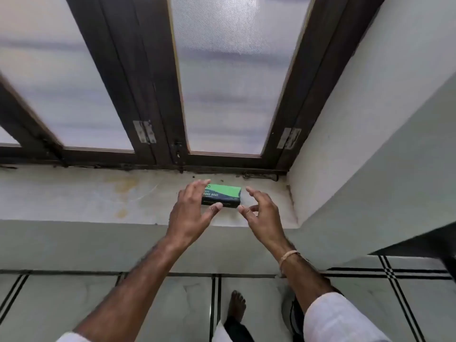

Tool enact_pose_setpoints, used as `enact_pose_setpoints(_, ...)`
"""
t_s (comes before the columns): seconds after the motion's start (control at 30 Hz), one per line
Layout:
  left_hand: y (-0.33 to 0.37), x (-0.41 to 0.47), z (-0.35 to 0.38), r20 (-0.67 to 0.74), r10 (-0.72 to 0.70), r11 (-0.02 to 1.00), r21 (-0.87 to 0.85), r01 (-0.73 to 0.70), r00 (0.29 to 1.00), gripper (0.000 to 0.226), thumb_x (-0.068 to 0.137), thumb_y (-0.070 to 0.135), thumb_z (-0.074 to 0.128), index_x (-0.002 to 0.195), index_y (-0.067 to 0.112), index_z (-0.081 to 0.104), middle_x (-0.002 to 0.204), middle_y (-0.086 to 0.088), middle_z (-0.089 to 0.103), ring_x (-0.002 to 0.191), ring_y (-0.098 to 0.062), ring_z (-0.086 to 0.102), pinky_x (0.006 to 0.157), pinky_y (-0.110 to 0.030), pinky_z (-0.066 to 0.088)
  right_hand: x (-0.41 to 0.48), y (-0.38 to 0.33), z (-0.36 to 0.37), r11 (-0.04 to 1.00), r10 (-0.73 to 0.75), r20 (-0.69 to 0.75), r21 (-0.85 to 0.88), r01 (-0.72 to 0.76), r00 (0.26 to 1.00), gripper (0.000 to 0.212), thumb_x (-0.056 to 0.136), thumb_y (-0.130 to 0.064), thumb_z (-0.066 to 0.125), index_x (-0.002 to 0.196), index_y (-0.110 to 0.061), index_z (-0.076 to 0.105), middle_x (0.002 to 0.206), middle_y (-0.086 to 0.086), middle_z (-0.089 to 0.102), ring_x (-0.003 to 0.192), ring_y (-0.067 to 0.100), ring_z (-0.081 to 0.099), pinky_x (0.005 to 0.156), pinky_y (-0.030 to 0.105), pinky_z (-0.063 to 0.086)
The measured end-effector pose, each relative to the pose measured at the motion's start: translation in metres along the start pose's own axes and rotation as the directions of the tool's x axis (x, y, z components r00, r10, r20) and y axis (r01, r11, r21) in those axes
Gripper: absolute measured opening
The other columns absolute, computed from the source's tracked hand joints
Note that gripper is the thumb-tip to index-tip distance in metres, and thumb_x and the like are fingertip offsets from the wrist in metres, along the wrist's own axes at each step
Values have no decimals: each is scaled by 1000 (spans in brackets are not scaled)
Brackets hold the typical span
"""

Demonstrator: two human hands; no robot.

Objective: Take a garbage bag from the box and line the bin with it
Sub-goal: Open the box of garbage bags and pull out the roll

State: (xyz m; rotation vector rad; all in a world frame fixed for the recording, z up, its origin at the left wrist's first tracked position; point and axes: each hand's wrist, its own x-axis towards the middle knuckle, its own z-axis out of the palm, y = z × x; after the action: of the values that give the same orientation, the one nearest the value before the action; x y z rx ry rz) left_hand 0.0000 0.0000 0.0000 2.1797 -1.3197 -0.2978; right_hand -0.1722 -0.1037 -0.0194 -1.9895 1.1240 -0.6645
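A small green and dark box of garbage bags lies flat on the white window sill, near its right end. My left hand hovers at the box's left end with fingers spread, its fingertips over the box's left edge and its thumb near the front edge. My right hand is just right of the box with fingers loosely spread, apart from it. Neither hand grips the box. No bin is in view.
Dark-framed frosted window panes rise behind the sill. A white wall closes the right side. Below lies a tiled floor with black lines. My bare foot stands on it.
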Motion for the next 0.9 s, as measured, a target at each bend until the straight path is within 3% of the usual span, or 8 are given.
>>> enact_pose_setpoints(0.17, 3, 41, 40, 184, -69, 958, 285, 14, 980, 81, 88, 62, 65, 158, 41, 31, 166, -3, 30, 154, -25, 20, 107, -50, 40, 39, 23, 11, 994, 82, 141, 63, -91, 987, 63, 89, -16, 79, 147, -14, 55, 136, 0, 60, 100, 10, 66, 97, 30, 58)
enact_pose_setpoints(0.3, 1, 54, 43, 127, -62, 935, 353, 13, 990, 78, 77, 61, 75, 149, 46, 48, 150, -1, 47, 142, -24, 37, 91, -49, 41, 51, 31, 13, 981, 103, 175, 146, -129, 979, 59, 86, -15, 82, 141, -17, 60, 127, -3, 65, 98, 8, 68, 88, 16, 56)
enact_pose_setpoints(0.37, -3, 62, 45, 122, -72, 921, 389, 18, 990, 75, 73, 62, 77, 143, 48, 53, 141, -1, 52, 135, -24, 43, 95, -53, 36, 56, 32, 13, 969, 98, 203, 202, -140, 974, 56, 84, -15, 83, 135, -23, 63, 121, -6, 68, 95, 10, 70, 84, 19, 58)
enact_pose_setpoints(0.47, -12, 69, 46, 154, -57, 941, 338, 2, 986, 75, 69, 59, 82, 139, 46, 58, 134, -2, 53, 131, -26, 45, 100, -60, 44, 58, 35, 14, 952, 120, 226, 251, -177, 967, 51, 80, -16, 87, 125, -25, 65, 116, -7, 71, 89, 14, 73, 81, 32, 63)
enact_pose_setpoints(0.53, -16, 72, 43, 194, -52, 970, 245, 3, 980, 72, 70, 55, 84, 137, 43, 60, 130, -2, 51, 128, -25, 42, 87, -47, 55, 59, 37, 13, 945, 141, 239, 256, -202, 961, 50, 79, -18, 89, 122, -25, 66, 115, -8, 72, 88, 14, 73, 79, 36, 64)
enact_pose_setpoints(0.6, -17, 74, 42, 199, -51, 981, 196, 11, 979, 68, 71, 51, 85, 135, 42, 62, 126, 1, 50, 126, -22, 41, 76, -37, 55, 59, 39, 13, 940, 155, 250, 259, -220, 956, 47, 78, -19, 89, 117, -27, 65, 114, -11, 70, 86, 16, 73, 77, 42, 65)
enact_pose_setpoints(0.73, -20, 76, 41, 176, -54, 989, 144, 28, 983, 68, 70, 46, 88, 133, 41, 65, 124, 2, 53, 122, -21, 42, 75, -34, 52, 63, 38, 10, 918, 180, 293, 294, -267, 939, 45, 73, -25, 91, 105, -25, 60, 109, 0, 70, 88, 25, 74, 75, 48, 65)
enact_pose_setpoints(0.9, -24, 74, 35, 163, -24, 991, 133, 2, 986, 66, 67, 48, 89, 129, 41, 67, 122, 3, 54, 121, -20, 43, 72, -30, 44, 73, 31, -1, 837, 213, 439, 379, -395, 873, 35, 84, -27, 86, 105, -11, 63, 104, 22, 71, 80, 18, 73, 76, 34, 64)
